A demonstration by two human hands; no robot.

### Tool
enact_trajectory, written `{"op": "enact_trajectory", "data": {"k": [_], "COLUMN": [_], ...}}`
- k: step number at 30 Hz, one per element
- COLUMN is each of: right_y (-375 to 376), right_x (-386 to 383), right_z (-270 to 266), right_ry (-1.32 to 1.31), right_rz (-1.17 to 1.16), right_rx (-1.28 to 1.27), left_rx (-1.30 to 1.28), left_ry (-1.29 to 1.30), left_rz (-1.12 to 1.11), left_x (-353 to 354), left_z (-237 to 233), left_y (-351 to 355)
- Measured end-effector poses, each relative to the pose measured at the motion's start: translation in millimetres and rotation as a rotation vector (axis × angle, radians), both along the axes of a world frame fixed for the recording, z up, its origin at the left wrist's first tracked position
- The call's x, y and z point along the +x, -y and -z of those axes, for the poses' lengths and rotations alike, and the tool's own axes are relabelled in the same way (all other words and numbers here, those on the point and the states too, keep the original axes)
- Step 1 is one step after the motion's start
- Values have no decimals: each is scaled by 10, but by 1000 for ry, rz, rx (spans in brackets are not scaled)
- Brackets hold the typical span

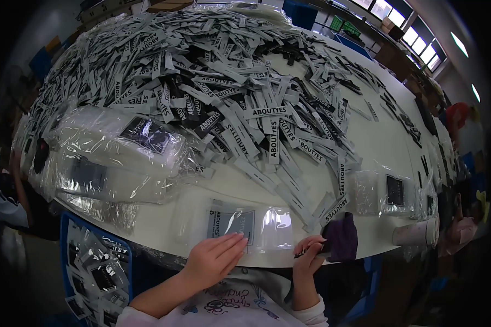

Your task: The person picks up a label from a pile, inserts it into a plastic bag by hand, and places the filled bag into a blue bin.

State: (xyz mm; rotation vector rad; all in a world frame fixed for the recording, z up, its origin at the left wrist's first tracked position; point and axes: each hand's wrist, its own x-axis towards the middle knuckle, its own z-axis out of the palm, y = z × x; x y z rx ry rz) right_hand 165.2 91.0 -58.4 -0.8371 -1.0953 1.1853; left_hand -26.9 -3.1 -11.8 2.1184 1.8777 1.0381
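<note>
My left hand lies flat, fingers stretched out, on a clear plastic bag with a dark printed panel, near the table's front edge. My right hand is closed on a black printed strip, part of it hidden by the fingers. Just right of that hand a purple cloth lies at the edge, touching or very close to the strip. A grey strip marked ABOUTYES lies just above my right hand. Beyond spreads a large pile of grey and black strips.
Stacks of clear bags lie at the left, and more bags at the right. A pale cup lies near the right edge. Below the table, a blue crate holds filled bags. Other people sit at both sides.
</note>
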Motion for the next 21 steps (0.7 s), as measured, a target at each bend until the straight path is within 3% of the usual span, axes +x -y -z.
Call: {"op": "enact_trajectory", "data": {"k": [1,2,4,6,7,10,13,16,18,21], "right_y": [15,35,63,129,144,282,429,543,562,555], "right_x": [55,100,155,7,-92,-159,-238,-295,-295,-297], "right_z": [-44,-58,-81,-296,-224,-423,-710,-711,-705,-703], "right_ry": [26,19,-55,273,466,363,648,611,568,447], "right_rz": [-51,-47,-214,-219,-176,-271,-589,-652,-652,-869], "right_rx": [-204,-204,-562,-528,-246,-318,-52,80,140,287], "left_rx": [14,14,-46,-24,-75,-52,73,30,168,49], "left_ry": [25,18,7,-39,-64,-60,50,-10,33,58], "left_rz": [-12,-7,15,21,93,109,49,128,192,288], "left_x": [30,71,170,216,212,153,136,83,62,0], "left_z": [7,2,-18,49,79,-47,-26,-70,-47,-69], "left_y": [38,70,106,166,195,186,174,149,287,443]}}
